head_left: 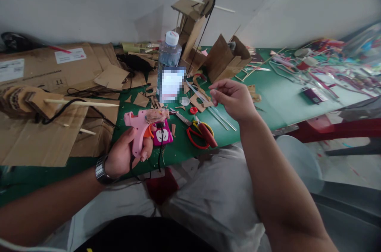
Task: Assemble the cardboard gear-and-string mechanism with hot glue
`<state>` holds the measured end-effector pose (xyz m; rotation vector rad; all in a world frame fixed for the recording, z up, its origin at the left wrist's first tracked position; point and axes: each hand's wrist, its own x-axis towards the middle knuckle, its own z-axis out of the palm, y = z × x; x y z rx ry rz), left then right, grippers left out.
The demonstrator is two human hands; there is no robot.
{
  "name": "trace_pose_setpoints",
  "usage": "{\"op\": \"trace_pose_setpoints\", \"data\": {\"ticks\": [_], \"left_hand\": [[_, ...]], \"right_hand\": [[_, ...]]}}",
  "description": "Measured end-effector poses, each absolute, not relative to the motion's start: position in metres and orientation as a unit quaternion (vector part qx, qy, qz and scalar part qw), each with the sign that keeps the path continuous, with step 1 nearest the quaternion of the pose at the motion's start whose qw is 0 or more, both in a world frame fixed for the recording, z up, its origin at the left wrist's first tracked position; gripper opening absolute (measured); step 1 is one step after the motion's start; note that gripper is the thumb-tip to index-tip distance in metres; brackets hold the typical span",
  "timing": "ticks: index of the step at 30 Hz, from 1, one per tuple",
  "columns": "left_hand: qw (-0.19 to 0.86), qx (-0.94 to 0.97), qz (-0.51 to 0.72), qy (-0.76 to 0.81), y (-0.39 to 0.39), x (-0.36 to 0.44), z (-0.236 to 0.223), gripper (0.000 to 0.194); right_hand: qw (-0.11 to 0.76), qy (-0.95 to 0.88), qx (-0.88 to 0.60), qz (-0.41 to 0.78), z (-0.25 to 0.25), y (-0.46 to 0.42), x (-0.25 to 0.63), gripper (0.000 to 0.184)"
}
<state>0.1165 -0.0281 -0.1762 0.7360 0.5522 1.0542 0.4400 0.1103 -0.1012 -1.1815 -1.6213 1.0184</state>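
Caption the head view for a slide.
Left hand grips a pink glue gun; right hand pinches a clear glue stick.

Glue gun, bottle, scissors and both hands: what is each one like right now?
Glue gun: held up off the table, nozzle pointing right, cord hanging down.
Left hand: closed around the glue gun's handle.
Right hand: raised over the table, fingers pinched; what it holds is too thin to tell.
Water bottle: upright, white cap on.
Scissors: lying flat on the green table, blades shut.
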Motion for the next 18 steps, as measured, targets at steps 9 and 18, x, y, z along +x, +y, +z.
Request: {"op": "trace_pose_setpoints", "data": {"ticks": [9,18], "left_hand": [[0.766,0.336,0.481,0.262,-0.0264,0.1171,-0.1747,0.052],[0.768,0.329,0.483,0.261,-0.0272,0.1178,-0.1751,0.055]], "right_hand": [[0.421,-0.650,-0.457,0.437,-0.1006,0.1071,0.4389,0.045],[0.427,-0.643,-0.437,0.462,-0.0989,0.1010,0.4313,0.038]]}}
